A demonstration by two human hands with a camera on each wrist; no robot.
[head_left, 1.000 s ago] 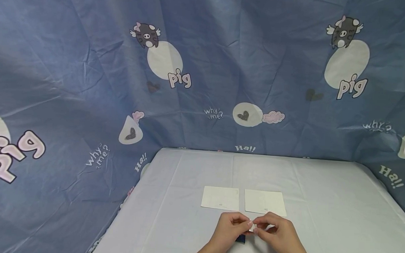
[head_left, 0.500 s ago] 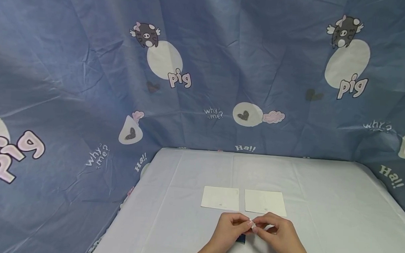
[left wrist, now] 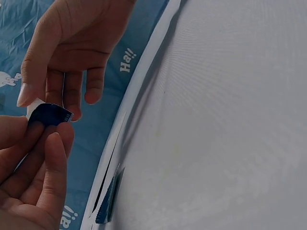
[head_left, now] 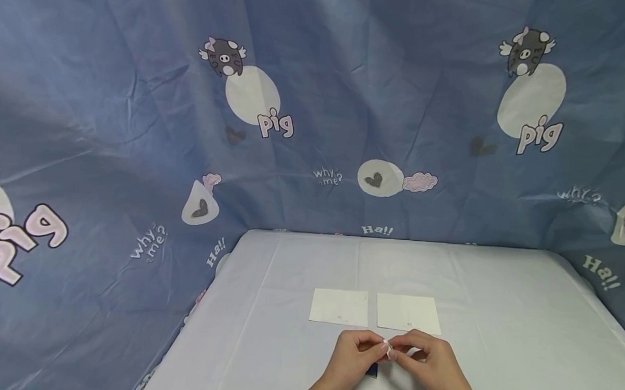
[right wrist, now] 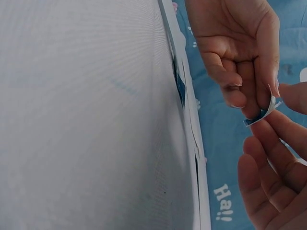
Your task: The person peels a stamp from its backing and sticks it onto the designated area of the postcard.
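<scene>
My left hand (head_left: 349, 360) and right hand (head_left: 429, 364) meet at the front of the table, fingertips close together. Between them is a small stamp-like paper piece (left wrist: 49, 114), dark blue on one face and white on the other, which both hands pinch. In the right wrist view the piece (right wrist: 261, 116) looks bent, its white edge lifting beside the thumbs. A second dark blue piece (head_left: 372, 370) lies on the table behind the left hand, mostly covered by it in the head view. Just beyond the hands lie two off-white cards, a left card (head_left: 339, 307) and a right card (head_left: 407, 313).
A white cloth covers the table (head_left: 266, 337). Blue printed fabric (head_left: 315, 103) hangs along its back and left side. The left wrist view shows the blue piece (left wrist: 108, 201) lying close to the table's edge.
The white face of the pinched paper showed broader a second ago and now appears narrower and tilted. Both hands keep nearly the same place; the head view has shifted slightly.
</scene>
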